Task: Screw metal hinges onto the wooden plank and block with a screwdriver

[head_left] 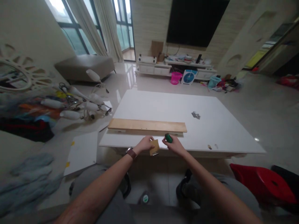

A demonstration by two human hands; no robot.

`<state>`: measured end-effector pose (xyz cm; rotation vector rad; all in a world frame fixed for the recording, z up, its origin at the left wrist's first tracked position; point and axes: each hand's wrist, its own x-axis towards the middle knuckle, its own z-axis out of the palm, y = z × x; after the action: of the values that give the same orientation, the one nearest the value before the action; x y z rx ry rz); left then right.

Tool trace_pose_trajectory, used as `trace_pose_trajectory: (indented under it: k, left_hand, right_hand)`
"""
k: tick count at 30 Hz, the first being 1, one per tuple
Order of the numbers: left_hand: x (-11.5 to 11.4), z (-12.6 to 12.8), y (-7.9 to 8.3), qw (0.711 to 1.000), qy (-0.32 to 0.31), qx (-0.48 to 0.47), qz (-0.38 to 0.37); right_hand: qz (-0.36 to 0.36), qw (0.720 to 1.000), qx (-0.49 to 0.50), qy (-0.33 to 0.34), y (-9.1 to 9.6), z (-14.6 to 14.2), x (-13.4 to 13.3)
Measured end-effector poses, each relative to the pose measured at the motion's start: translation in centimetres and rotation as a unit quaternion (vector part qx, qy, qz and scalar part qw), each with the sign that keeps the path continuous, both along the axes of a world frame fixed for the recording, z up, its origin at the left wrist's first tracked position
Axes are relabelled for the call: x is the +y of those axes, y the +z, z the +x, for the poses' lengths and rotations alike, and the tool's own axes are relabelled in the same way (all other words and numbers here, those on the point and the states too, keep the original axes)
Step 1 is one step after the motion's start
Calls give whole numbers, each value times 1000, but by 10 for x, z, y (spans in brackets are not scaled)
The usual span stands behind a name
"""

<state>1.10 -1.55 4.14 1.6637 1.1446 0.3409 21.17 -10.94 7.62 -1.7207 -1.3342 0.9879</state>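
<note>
My left hand (146, 144), with a watch on its wrist, grips a small flat tan piece (154, 147) over the near edge of the white table. Something thin and shiny shows at the piece's lower edge. Just to the right, my right hand (175, 145) is closed around a tool with a dark green handle (168, 138); its working end cannot be made out. Beyond both hands, a long light-wood board (147, 125) lies across the white tabletop (163, 104), slightly raised on pale supports.
A pile of small grey metal pieces (195, 115) lies on the table's right half. Small bits (209, 147) rest near the front edge. On the left floor are a white panel (82, 151) and a lamp with several shades (71, 115). A red stool (263, 183) stands at right.
</note>
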Motion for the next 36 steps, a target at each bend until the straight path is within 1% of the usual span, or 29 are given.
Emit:
trace_pose_trajectory:
  k: [2, 3, 4, 5, 6, 7, 8, 10, 11, 14, 16, 18, 21, 25, 27, 29, 32, 36]
  left_hand:
    - [8, 2, -11, 1000, 19, 4, -13]
    - [11, 3, -13, 999, 20, 2, -26]
    - [14, 4, -13, 999, 4, -10, -47]
    - [17, 5, -10, 996, -29, -20, -82]
    - [20, 6, -5, 989, -68, -36, -125]
    - [24, 8, 1, 981, -96, -66, -158]
    - [27, 10, 8, 974, -98, -105, -175]
    - [35, 14, 21, 966, -61, -175, -181]
    - [38, 17, 27, 964, -45, -192, -179]
    - [47, 25, 35, 951, 32, -247, -183]
    - [50, 31, 35, 936, 84, -283, -189]
    - [49, 36, 33, 926, 116, -299, -196]
    - [41, 43, 31, 921, 129, -303, -206]
    - [23, 49, 33, 888, 157, -346, -259]
    - [15, 50, 34, 878, 153, -353, -287]
    - [8, 49, 33, 878, 136, -355, -292]
    - [1, 47, 30, 880, 125, -366, -277]
    - [-6, 49, 26, 865, 185, -373, -281]
  right_hand:
    - [0, 999, -14, 32, -4, 0, 8]
    - [3, 998, -28, 51, -3, 1, 11]
    - [14, 994, -77, 82, -1, 3, 13]
    - [16, 987, -112, 110, 3, 5, 16]
    - [15, 983, -129, 126, 8, 7, 18]
    - [15, 983, -133, 126, 13, 9, 21]
    - [20, 986, -125, 111, 18, 11, 24]
    - [26, 992, -105, 66, 28, 13, 30]
    - [34, 994, -96, 40, 32, 13, 34]
    - [48, 996, -78, -22, 39, 10, 41]
    - [42, 996, -70, -39, 40, 8, 42]
    - [39, 997, -56, -40, 39, 7, 40]
    - [60, 996, -38, -49, 38, 7, 33]
    - [107, 988, -50, -97, 44, 10, 23]
    - [119, 984, -59, -122, 48, 12, 19]
    - [123, 981, -58, -135, 49, 13, 15]
    - [109, 981, -28, -158, 42, 13, 15]
    - [69, 977, 42, -200, 21, 12, 22]
